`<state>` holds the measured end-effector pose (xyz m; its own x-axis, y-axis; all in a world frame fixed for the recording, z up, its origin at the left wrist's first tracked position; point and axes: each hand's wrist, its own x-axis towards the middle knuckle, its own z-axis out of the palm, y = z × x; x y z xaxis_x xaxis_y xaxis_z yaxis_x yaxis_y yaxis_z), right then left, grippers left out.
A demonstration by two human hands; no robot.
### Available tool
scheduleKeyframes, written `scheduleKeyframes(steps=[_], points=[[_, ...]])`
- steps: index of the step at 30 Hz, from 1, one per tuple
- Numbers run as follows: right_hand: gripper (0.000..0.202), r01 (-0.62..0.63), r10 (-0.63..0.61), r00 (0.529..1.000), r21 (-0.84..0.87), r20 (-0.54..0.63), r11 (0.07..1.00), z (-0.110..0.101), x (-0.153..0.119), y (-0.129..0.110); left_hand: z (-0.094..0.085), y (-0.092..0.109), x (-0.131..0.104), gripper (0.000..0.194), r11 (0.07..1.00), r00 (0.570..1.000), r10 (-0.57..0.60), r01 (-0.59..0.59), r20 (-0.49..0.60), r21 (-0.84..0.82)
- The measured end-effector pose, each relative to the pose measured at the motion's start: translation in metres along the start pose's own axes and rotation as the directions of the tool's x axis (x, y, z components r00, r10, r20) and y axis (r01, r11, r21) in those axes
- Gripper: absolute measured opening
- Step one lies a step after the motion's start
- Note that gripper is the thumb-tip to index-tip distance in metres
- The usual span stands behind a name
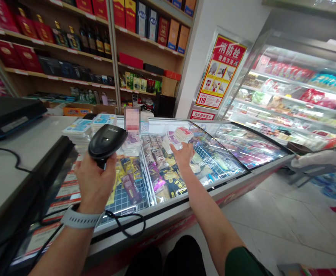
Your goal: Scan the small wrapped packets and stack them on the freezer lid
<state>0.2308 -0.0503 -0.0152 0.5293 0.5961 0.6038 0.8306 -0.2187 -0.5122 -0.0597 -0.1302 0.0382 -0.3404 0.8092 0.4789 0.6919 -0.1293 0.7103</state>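
The left hand (pixel 94 180) grips a barcode scanner (pixel 107 140) (corded) while the right hand (pixel 183 152) lifts a small pink packet (pixel 183 134) above the freezer (pixel 185 207)'s front edge, seemingly not yet scanned.

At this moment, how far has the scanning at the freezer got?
Done: nothing visibly marks any pack as scanned. In hand: the left hand grips a black barcode scanner, and the right hand holds a small pink-and-white pack above the chest freezer. The scanner is not yet aimed at that pack. Left: a stack of similar packs by the freezer's edge.
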Motion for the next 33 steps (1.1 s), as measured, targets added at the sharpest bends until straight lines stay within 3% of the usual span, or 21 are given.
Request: scheduleKeyframes(steps=[6,10,14,19,24,29,33], points=[[0.068,0.013,-0.013,0.999,-0.006,-0.034,1.000,-0.007,-0.002,0.002,0.003,-0.006,0.003,0.039,0.999,0.997,-0.009,0.005,-0.076,-0.050],[0.058,0.144,-0.140,0.987,0.037,-0.080,0.989,-0.018,-0.013,-0.012,0.004,-0.007,0.004,0.040,0.996,0.993,-0.024,0.013,-0.115,-0.091],[0.056,0.265,-0.274,0.960,0.140,0.057,0.954,-0.019,-0.031,-0.054,0.006,-0.009,0.007,0.042,0.993,0.986,-0.037,0.019,-0.159,-0.117],[0.069,0.193,-0.246,0.914,0.188,0.323,0.963,-0.007,-0.049,-0.115,0.008,-0.012,0.008,0.042,0.990,0.984,-0.049,0.025,-0.170,-0.139],[0.079,0.123,-0.180,0.906,0.168,0.382,0.978,0.010,-0.057,-0.152,0.010,-0.014,0.008,0.042,0.990,0.985,-0.049,0.025,-0.164,-0.142],[0.074,0.091,-0.141,0.910,0.142,0.391,0.986,0.024,-0.055,-0.159,0.008,-0.012,0.008,0.040,0.990,0.987,-0.040,0.019,-0.154,-0.140],[0.062,0.151,-0.197,0.912,0.152,0.359,0.977,0.024,-0.052,-0.151,0.004,-0.009,0.007,0.040,0.991,0.990,-0.046,0.028,-0.137,-0.129]])
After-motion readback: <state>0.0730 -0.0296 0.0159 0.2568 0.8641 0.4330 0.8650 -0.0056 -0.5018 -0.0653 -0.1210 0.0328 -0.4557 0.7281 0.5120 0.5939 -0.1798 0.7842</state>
